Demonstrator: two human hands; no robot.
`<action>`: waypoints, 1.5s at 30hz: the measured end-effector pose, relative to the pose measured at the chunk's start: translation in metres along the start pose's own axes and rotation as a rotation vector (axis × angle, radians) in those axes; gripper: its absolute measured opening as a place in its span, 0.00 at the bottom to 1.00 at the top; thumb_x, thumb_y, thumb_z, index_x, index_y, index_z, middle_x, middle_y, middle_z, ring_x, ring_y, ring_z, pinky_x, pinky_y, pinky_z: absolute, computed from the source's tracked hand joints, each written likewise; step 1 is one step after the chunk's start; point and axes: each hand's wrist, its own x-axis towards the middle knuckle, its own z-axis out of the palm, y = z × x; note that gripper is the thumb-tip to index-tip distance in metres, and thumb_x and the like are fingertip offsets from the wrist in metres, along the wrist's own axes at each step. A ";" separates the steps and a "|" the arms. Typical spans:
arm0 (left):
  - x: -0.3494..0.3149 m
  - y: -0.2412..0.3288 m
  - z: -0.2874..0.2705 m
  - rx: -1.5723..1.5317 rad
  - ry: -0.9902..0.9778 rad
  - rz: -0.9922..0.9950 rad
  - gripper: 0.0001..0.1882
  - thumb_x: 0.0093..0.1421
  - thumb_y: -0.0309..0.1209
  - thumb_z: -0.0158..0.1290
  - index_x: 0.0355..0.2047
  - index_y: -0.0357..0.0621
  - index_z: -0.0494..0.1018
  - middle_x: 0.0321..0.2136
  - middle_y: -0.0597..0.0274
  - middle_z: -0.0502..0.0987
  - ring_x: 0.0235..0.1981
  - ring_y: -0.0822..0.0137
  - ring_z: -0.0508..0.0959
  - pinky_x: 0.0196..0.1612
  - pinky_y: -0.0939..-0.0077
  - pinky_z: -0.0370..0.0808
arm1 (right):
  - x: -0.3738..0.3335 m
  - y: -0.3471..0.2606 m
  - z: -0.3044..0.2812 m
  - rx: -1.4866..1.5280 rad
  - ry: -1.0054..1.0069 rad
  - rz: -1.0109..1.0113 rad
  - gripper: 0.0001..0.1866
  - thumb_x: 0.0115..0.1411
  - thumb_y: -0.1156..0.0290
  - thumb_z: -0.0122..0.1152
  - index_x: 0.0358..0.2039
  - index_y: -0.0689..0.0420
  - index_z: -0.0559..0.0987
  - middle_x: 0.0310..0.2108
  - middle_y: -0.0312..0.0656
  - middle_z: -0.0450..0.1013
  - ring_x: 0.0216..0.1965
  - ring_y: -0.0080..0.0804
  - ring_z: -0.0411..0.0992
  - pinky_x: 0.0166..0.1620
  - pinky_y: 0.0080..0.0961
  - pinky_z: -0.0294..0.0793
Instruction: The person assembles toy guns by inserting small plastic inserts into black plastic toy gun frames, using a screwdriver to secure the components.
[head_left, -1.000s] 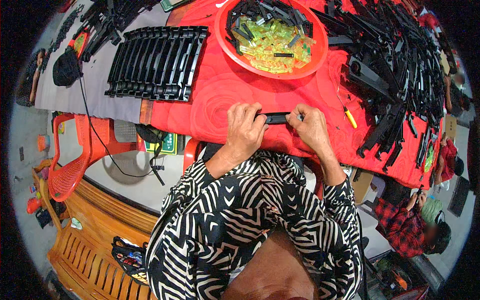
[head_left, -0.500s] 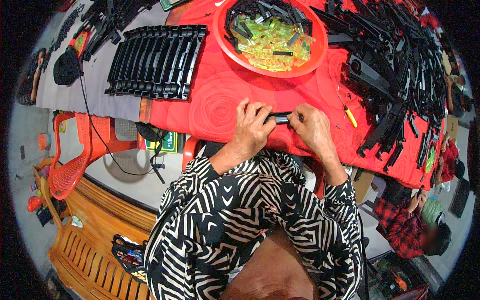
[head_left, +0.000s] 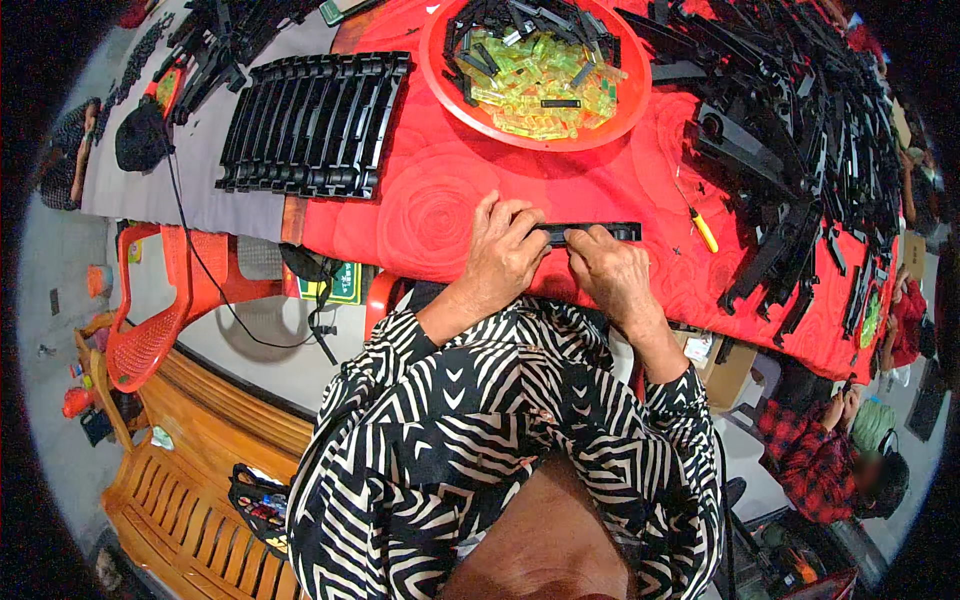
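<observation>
A long black plastic strip lies crosswise at the front of the red-covered table. My left hand grips its left end, fingers curled over it. Along its middle, my right hand is closed with the fingertips pressed on the near side. The strip's right end sticks out beyond the right fingers, while much of its left part is hidden by my hands. Beyond them stands a red bowl with yellow-green translucent pieces and small black parts.
Several matching black strips lie side by side at the left. A big heap of black parts covers the right side. Near it lies a yellow-handled tool. A red chair and wooden bench stand left; another person sits right.
My right hand has shifted slightly left and nearer to me along the strip. More of the strip's right end shows now. The left hand has barely moved.
</observation>
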 end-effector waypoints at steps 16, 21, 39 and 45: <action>0.000 0.007 -0.009 0.080 -0.015 -0.129 0.11 0.39 0.29 0.61 0.24 0.43 0.71 0.37 0.59 0.72 0.47 0.56 0.68 0.52 0.49 0.57 | 0.006 -0.007 0.015 0.084 0.098 -0.104 0.03 0.49 0.74 0.55 0.22 0.56 0.70 0.18 0.40 0.67 0.19 0.37 0.71 0.20 0.34 0.68; -0.010 -0.001 -0.007 0.088 -0.009 -0.122 0.12 0.39 0.30 0.60 0.24 0.41 0.71 0.38 0.57 0.69 0.48 0.55 0.65 0.54 0.45 0.53 | 0.001 -0.007 0.020 0.089 0.132 -0.079 0.06 0.49 0.73 0.56 0.22 0.56 0.68 0.19 0.41 0.67 0.19 0.37 0.72 0.20 0.33 0.70; -0.003 0.010 0.000 0.125 0.055 0.024 0.08 0.41 0.29 0.55 0.25 0.42 0.73 0.40 0.57 0.71 0.48 0.56 0.67 0.54 0.46 0.55 | -0.010 -0.012 0.023 0.230 0.092 0.198 0.09 0.50 0.70 0.59 0.32 0.57 0.77 0.30 0.42 0.76 0.28 0.40 0.75 0.28 0.32 0.73; 0.001 0.008 -0.002 0.092 0.007 0.032 0.07 0.42 0.27 0.54 0.24 0.42 0.73 0.40 0.55 0.71 0.48 0.54 0.67 0.53 0.45 0.56 | -0.010 -0.006 0.015 0.273 0.114 0.195 0.08 0.51 0.71 0.58 0.32 0.57 0.78 0.31 0.44 0.76 0.29 0.40 0.75 0.31 0.31 0.74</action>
